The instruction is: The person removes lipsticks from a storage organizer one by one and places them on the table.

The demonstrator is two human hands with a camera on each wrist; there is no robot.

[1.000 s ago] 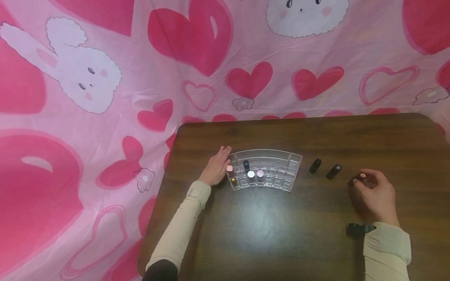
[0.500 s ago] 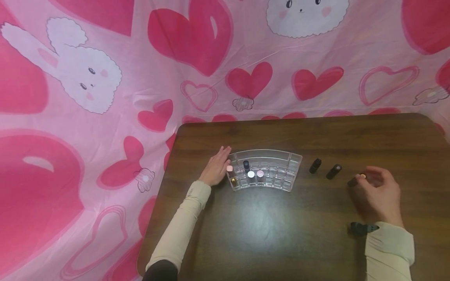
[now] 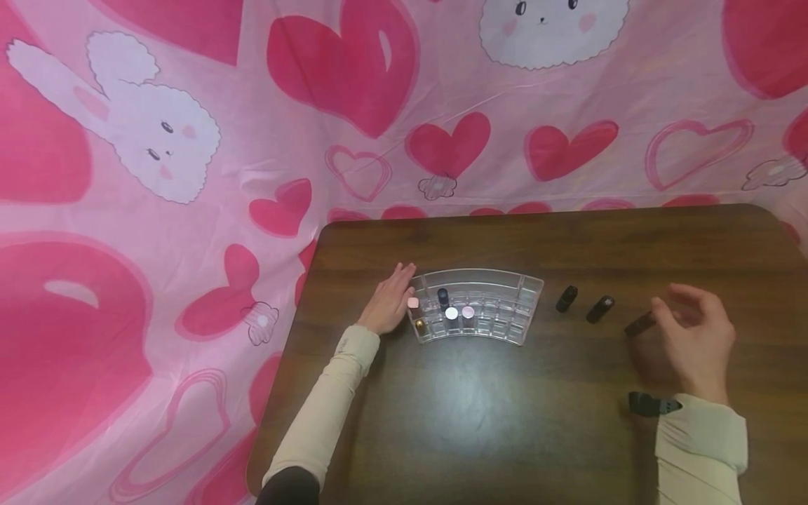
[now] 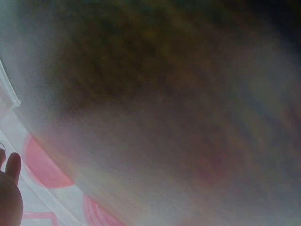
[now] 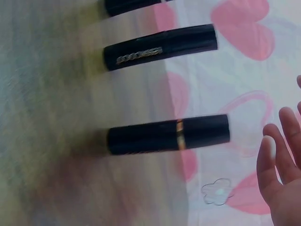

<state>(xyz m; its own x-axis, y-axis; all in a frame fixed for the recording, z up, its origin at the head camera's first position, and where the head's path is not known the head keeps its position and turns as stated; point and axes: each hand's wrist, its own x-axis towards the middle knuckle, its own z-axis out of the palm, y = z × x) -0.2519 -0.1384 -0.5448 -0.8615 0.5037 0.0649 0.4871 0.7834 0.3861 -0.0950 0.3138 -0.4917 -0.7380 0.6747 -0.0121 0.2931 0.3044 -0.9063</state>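
A black lipstick tube with a gold band [image 5: 169, 135] stands upright on the table, also visible as the rightmost black tube [image 3: 640, 324] in the head view. Just right of it is my right hand [image 3: 697, 340], fingers loosely curved and holding nothing; the right wrist view has a gap between fingers [image 5: 265, 165] and tube. At the left end of the clear plastic organizer [image 3: 470, 275], my left hand [image 3: 388, 301] rests with straight fingers against its side. The left wrist view is mostly blurred, with part of that hand [image 4: 10, 193] at its edge.
Two more black lipstick tubes [image 3: 600, 308] [image 3: 567, 299] stand between the organizer and the right hand. Inside the organizer sit several tubes, including a white-topped one [image 3: 451, 315] and a dark one [image 3: 443, 299]. A pink heart-print cloth [image 3: 372, 84] hangs behind the wooden table [image 3: 442, 414].
My right hand has let go of the rightmost lipstick tube and drawn back to the right. The tube stays standing in place. My left hand keeps still on the organizer.
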